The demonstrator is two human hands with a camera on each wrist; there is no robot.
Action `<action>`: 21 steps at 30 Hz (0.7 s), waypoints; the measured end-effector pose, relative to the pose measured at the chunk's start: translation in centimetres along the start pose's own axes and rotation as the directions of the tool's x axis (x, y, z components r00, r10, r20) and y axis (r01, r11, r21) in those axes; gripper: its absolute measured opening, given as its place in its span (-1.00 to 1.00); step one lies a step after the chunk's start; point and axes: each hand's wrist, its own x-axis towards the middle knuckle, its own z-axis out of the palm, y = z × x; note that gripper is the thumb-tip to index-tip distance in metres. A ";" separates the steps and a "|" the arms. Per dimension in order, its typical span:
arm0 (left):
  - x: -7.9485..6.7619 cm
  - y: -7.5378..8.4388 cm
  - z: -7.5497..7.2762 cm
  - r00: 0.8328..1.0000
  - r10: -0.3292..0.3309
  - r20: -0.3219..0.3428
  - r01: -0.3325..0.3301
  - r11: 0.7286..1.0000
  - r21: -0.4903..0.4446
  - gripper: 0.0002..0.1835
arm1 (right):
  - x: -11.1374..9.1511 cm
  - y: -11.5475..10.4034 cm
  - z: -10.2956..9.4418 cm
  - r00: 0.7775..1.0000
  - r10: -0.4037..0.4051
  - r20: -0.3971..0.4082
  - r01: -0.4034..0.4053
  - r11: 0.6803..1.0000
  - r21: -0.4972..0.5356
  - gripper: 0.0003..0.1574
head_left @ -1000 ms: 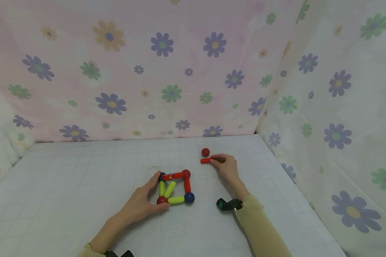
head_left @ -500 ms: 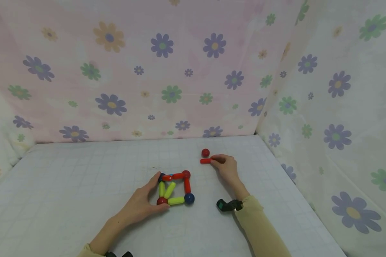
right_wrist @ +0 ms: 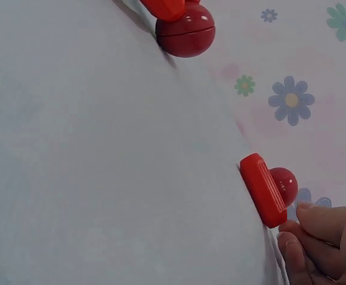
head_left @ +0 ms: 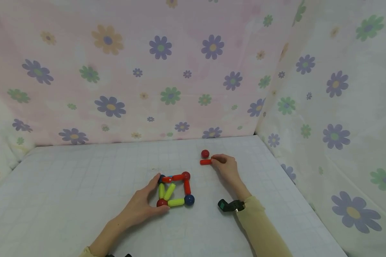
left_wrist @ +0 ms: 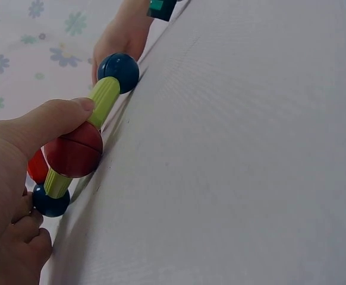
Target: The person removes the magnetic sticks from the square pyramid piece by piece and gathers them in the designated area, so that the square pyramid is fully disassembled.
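A four-sided frame of magnetic rods and balls lies on the table. Its front has a yellow-green rod [head_left: 176, 202] between a red ball [head_left: 162, 202] and a dark blue ball [head_left: 189, 200]. Red rods run along its back and right sides. Another yellow-green rod [head_left: 169, 191] slants inward from the front-left ball. My left hand [head_left: 140, 205] spans the left side, thumb at the red ball, fingers at the back-left blue ball [left_wrist: 51, 200]. Farther right, my right hand [head_left: 227, 167] pinches one end of a loose red rod [right_wrist: 262, 190] between thumb and fingertips.
A single red ball [head_left: 205, 154] sits just behind the loose red rod. White cloth with a faint grid covers the table [head_left: 67, 185]. Flowered curtains [head_left: 132, 71] rise along its back and right edges. Each wrist wears a dark strap device [head_left: 229, 205].
Both hands and the pieces keep their places on the table. Only the head view has tilted very slightly.
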 end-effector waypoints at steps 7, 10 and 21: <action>0.1 -0.2 0.1 1.000 0.001 -0.003 -0.001 1.000 0.008 0.17 | -0.6 -2.8 -1.3 0.998 -0.046 -0.033 0.049 0.991 0.128 -0.70; 0.1 -0.1 0.1 1.000 0.005 -0.007 -0.005 1.000 0.010 0.17 | -1.4 -4.5 -1.0 0.995 -0.104 -0.005 0.103 0.984 0.144 -0.68; 0.1 0.1 0.1 1.000 -0.006 -0.007 0.006 1.000 0.007 0.17 | -3.9 -6.9 2.3 0.957 -0.239 0.165 0.218 0.966 0.136 -0.76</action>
